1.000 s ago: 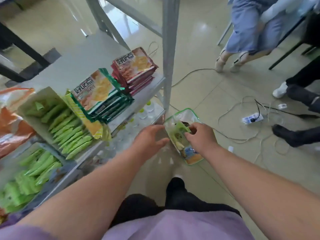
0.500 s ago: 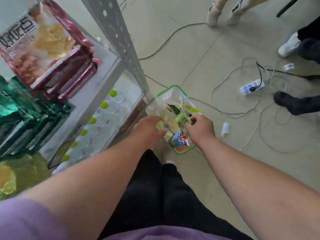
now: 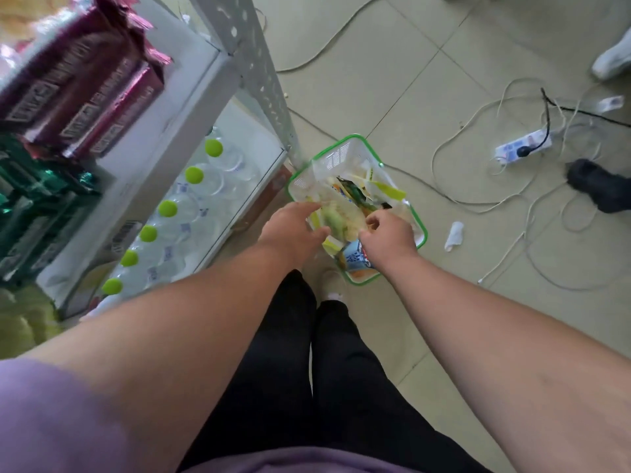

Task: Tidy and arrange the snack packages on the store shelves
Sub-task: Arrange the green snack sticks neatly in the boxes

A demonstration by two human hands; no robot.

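Note:
A white basket with a green rim point(image 3: 345, 155) stands on the floor by the shelf post, filled with several small snack packages. Both my hands reach down into it. My left hand point(image 3: 293, 227) has its fingers spread around a pale green snack pack point(image 3: 333, 218) at the basket's left side. My right hand point(image 3: 387, 235) is curled, its fingertips pinching packages beside the green pack. A blue-and-white package point(image 3: 355, 257) lies under my right wrist. Yellow and dark green packs point(image 3: 358, 192) lie deeper in the basket.
The white metal shelf point(image 3: 177, 107) on the left holds stacked red packages point(image 3: 85, 93) and green ones point(image 3: 37, 206); bottles with green caps point(image 3: 167, 209) fill the lower shelf. A power strip point(image 3: 522, 148) with tangled cables, a crumpled tissue point(image 3: 454, 235) and other people's shoes lie on the floor.
My view has dropped from the upper shelf to the basket on the floor. Both hands have gone deeper into the basket, closing in on the pale green pack.

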